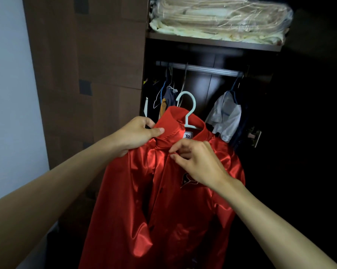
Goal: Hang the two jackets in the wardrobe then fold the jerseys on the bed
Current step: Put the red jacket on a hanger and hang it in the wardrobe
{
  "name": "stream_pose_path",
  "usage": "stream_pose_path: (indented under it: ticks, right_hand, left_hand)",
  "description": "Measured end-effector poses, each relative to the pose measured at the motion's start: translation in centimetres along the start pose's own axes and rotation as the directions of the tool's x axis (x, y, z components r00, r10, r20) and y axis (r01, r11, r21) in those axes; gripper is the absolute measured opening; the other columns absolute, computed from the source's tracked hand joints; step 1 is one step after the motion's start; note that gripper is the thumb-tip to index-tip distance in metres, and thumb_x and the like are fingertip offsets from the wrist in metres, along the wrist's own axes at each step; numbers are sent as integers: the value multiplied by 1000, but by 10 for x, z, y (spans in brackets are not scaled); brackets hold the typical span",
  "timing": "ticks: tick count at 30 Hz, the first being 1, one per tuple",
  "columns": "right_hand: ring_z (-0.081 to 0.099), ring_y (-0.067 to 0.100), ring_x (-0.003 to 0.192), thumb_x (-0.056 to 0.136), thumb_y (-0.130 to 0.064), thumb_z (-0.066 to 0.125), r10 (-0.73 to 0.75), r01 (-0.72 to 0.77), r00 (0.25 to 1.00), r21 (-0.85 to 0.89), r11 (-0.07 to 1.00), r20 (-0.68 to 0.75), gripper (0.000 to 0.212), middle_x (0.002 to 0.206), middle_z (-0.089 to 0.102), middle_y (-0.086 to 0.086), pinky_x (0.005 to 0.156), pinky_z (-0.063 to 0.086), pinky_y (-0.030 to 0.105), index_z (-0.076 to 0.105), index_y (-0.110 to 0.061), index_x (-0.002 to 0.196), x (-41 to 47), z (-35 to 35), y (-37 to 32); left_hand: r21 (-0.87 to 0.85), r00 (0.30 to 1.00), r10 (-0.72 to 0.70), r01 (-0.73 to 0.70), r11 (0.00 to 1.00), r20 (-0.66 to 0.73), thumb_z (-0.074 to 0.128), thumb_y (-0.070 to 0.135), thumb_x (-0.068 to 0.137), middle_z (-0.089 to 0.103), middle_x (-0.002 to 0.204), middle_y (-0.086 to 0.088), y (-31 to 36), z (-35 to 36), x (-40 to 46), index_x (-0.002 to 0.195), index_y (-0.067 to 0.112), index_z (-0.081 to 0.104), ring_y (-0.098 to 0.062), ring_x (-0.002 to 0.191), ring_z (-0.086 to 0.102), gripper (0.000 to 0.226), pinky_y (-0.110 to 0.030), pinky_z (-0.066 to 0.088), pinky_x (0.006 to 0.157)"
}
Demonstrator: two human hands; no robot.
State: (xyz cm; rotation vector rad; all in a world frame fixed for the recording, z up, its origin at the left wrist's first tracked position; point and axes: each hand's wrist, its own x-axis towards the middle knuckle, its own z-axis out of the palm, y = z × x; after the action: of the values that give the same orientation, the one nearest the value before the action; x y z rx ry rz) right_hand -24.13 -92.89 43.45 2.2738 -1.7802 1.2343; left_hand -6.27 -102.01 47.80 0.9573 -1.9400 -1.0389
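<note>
Dark brown wood made up the open wardrobe (86, 55), with a plastic-wrapped bundle of cream bedding (220, 18) on its top shelf and a metal rail (200, 68) below carrying a few hung clothes (226, 115) at either end, the middle stretch bare. Held up in front of that gap was the red satin jacket (169, 200), already threaded onto a pale blue hanger (189, 111) whose hook stood free above the collar, well below the rail. The left hand (136, 135) gripped the collar and shoulder on its side, thumb pressed over the fabric. The right hand (198, 162) pinched the front edge just under the neck label, fingertips curled on the cloth. Such glossy fabric looked light, limp and slippery, likely to slide off the hanger's arms if tilted. Taking it by the hanger's neck, rather than by the cloth, seemed the safer hold for lifting it to the rail.
</note>
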Motion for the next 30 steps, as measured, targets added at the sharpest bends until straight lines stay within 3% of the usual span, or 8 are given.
stream_pose_path:
  ticks: [7, 11, 14, 16, 18, 23, 26, 30]
  right_hand:
    - [55, 3, 46, 90, -4, 69, -47, 45, 999, -98, 994, -12, 32, 56, 60, -21, 51, 30, 12, 46, -26, 85, 2, 3, -9]
    - [75, 17, 67, 81, -13, 85, 55, -80, 986, 157, 984, 156, 28, 70, 76, 3, 69, 61, 37, 59, -15, 90, 7, -14, -11]
    - [75, 20, 68, 82, -25, 85, 201, -151, 966, 277, 949, -160, 25, 69, 75, 7, 72, 58, 38, 63, -13, 85, 14, -40, -7]
    - [72, 12, 66, 84, -45, 80, 282, -251, 882, 131, 959, -377, 31, 70, 73, 0, 68, 56, 34, 63, -19, 89, 22, -54, 1]
    - [66, 3, 65, 90, -50, 72, 328, -331, 871, 55, 942, -366, 29, 73, 71, -4, 66, 52, 29, 63, -22, 95, 28, -59, 8]
    - [56, 9, 52, 98, -22, 67, 379, -271, 902, 409, 871, -209, 16, 76, 76, 3, 50, 47, 20, 62, -13, 110, 27, -65, 15]
    - [66, 13, 56, 103, -18, 57, 337, -263, 940, 524, 810, -48, 18, 71, 75, 6, 58, 56, 22, 70, -6, 97, 22, -64, 1]
    - [68, 15, 55, 106, -21, 51, 298, -214, 952, 537, 816, -75, 28, 67, 74, 11, 57, 57, 27, 70, -5, 95, 21, -60, -22]
  left_hand:
    - [21, 999, 10, -11, 1000, 38, 67, 30, 96, 72, 78, -1, -1, 0, -2, 104, 6, 69, -8, 65, 68, 26, -26, 54, 71]
    - [54, 996, 24, -28, 998, 82, 69, 29, 95, 70, 63, 4, -3, -5, -4, 104, 5, 69, -2, 54, 64, 25, -20, 50, 63]
    - [44, 984, 22, -30, 999, 175, 72, 31, 93, 74, 70, -2, -7, -15, -9, 103, 9, 70, -10, 63, 69, 25, -23, 55, 70]
    - [71, 976, 43, -60, 996, 214, 70, 39, 92, 75, 72, -4, -7, -15, -13, 99, 12, 72, -7, 66, 69, 27, -22, 54, 73]
    - [54, 977, 38, -51, 997, 212, 64, 44, 95, 76, 79, -2, -7, -13, -13, 96, 11, 74, -7, 73, 69, 35, -23, 50, 78]
    - [99, 976, 71, -94, 991, 208, 63, 26, 97, 78, 95, -7, -14, -25, -10, 89, 17, 78, -25, 94, 73, 18, -36, 51, 93]
    - [130, 965, 110, -144, 981, 240, 59, 59, 93, 71, 74, 8, -12, -25, -19, 81, 21, 74, -12, 72, 67, 42, -34, 47, 81]
    - [536, 972, 133, -219, 815, 194, 32, 96, 74, 66, 72, 18, -5, -25, -29, 91, 39, 65, 1, 78, 62, 68, -37, 46, 90]
